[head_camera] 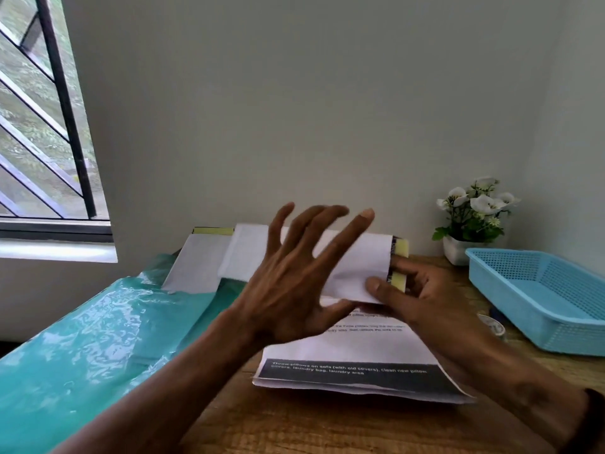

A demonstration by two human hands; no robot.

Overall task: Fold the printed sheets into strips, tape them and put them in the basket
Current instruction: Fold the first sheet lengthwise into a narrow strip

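A folded white strip of printed paper (357, 267) is held above the table, its right end showing a dark and yellow printed edge. My right hand (412, 290) pinches that end between thumb and fingers. My left hand (294, 276) hovers in front of the strip with its fingers spread and straight, blurred by motion. Under both hands lies a stack of printed sheets (353, 371) with a black text band along the near edge. The blue mesh basket (540, 290) stands at the right and looks empty.
More white sheets (196, 263) lean at the back on a teal plastic cover (98, 339) spread over the left side. A small potted white-flower plant (474, 221) stands by the wall. A tape roll (494, 326) peeks out beside the basket. The wooden table (327, 427) runs along the front.
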